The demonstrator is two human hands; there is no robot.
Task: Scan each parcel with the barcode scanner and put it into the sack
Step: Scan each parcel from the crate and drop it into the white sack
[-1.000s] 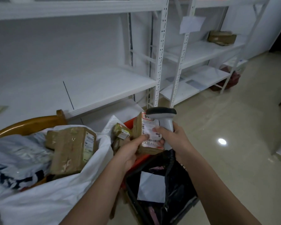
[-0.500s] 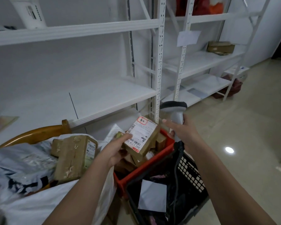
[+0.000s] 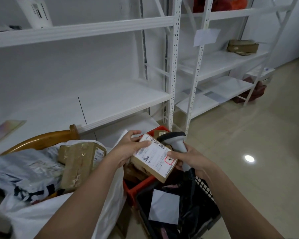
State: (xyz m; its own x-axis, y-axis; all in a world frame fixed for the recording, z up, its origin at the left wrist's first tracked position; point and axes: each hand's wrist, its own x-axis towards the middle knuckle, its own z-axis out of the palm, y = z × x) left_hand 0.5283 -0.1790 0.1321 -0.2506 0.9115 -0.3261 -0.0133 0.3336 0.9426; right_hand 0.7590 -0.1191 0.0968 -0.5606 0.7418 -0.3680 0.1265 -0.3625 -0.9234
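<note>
We see white metal shelving (image 3: 173, 94) with perforated uprights standing along a white wall (image 3: 86, 66), a glossy beige tiled floor (image 3: 248, 135) that mirrors a round ceiling light (image 3: 249, 158), and a curved wooden chair back (image 3: 41, 139) at lower left.

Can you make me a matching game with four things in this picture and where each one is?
Things:
1. scanner
2. small parcel
3. big taped box
4. flat brown parcel

Places:
A. on a far shelf
B. in the white sack
C. gripped in the right hand
D. held between both hands, left hand on top

Pairs: 1-C, 2-D, 3-B, 4-A
</note>
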